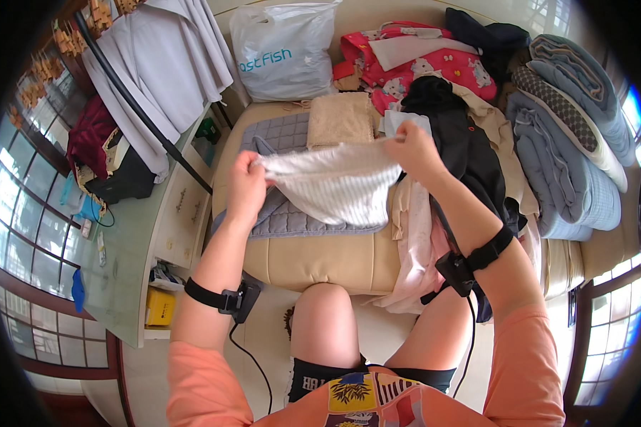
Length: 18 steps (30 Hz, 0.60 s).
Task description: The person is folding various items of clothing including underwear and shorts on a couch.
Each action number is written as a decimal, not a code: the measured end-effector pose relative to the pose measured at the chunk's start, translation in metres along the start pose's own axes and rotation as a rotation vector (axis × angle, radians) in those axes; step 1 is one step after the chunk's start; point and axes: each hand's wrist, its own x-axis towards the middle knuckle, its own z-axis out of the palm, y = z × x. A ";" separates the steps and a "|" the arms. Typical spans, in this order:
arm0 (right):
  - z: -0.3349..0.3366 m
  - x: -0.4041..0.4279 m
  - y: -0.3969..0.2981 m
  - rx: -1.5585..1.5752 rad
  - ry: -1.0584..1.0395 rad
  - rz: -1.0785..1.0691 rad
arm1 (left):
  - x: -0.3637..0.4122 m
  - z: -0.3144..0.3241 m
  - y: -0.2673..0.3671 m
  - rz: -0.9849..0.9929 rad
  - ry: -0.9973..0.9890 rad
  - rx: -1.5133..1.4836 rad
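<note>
A white striped garment point(342, 187) hangs spread between my two hands, slightly blurred. Its left upper corner is pinched in my left hand point(250, 179), and my right hand point(412, 152) grips the right upper corner. Below and behind it, a grey quilted pad point(320, 227) lies on the beige padded seat point(320, 261). A folded tan towel point(339, 118) rests just beyond the garment. Close behind my right hand is a small folded light-coloured cloth point(406, 120). A black garment point(473, 155) and a pale pink garment point(414, 245) lie to the right.
A white plastic bag point(286, 58) and a red patterned cloth point(432, 66) stand at the back. Folded blue quilts point(561, 160) are stacked right. On the left are a glass-topped desk point(123, 277), a black pole point(144, 120) and a hanging light grey garment point(160, 64).
</note>
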 end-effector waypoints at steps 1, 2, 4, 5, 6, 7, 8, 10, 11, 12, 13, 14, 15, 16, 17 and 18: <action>-0.009 -0.002 -0.008 0.007 0.147 -0.077 | 0.004 0.002 0.011 0.034 0.030 -0.045; -0.012 -0.001 -0.009 0.034 0.203 -0.202 | 0.002 0.003 0.023 0.090 0.055 -0.091; -0.019 -0.006 -0.012 0.077 0.242 -0.448 | -0.003 0.001 0.032 0.161 0.145 -0.223; -0.020 -0.013 -0.011 0.076 0.239 -0.445 | -0.006 -0.004 0.024 0.156 0.145 -0.223; -0.023 -0.022 -0.008 0.034 0.167 -0.485 | -0.012 -0.014 0.014 0.196 0.100 -0.063; -0.020 -0.030 -0.004 0.002 0.086 -0.527 | -0.021 -0.024 0.001 0.230 0.063 0.106; -0.013 -0.038 0.007 -0.021 -0.021 -0.500 | -0.032 -0.030 -0.011 0.216 0.031 0.220; -0.003 -0.057 0.037 -0.226 -0.086 -0.628 | -0.052 -0.039 -0.052 0.340 -0.099 0.451; 0.006 -0.068 0.052 -0.324 -0.138 -0.631 | -0.068 -0.038 -0.058 0.257 -0.170 0.574; 0.012 -0.078 0.063 -0.313 -0.145 -0.637 | -0.082 -0.048 -0.080 0.328 -0.217 0.684; 0.017 -0.086 0.076 -0.333 -0.350 -0.676 | -0.095 -0.056 -0.097 0.301 -0.330 0.733; 0.019 -0.092 0.087 -0.355 -0.552 -0.706 | -0.107 -0.056 -0.100 0.238 -0.330 0.811; 0.023 -0.097 0.095 -0.356 -0.558 -0.698 | -0.115 -0.052 -0.098 0.172 -0.333 0.887; 0.026 -0.101 0.102 -0.310 -0.644 -0.706 | -0.116 -0.047 -0.096 0.166 -0.340 0.884; 0.029 -0.103 0.108 -0.264 -0.729 -0.713 | -0.115 -0.043 -0.091 0.340 -0.348 0.875; 0.035 -0.102 0.111 -0.261 -0.732 -0.714 | -0.113 -0.042 -0.086 0.515 -0.345 0.868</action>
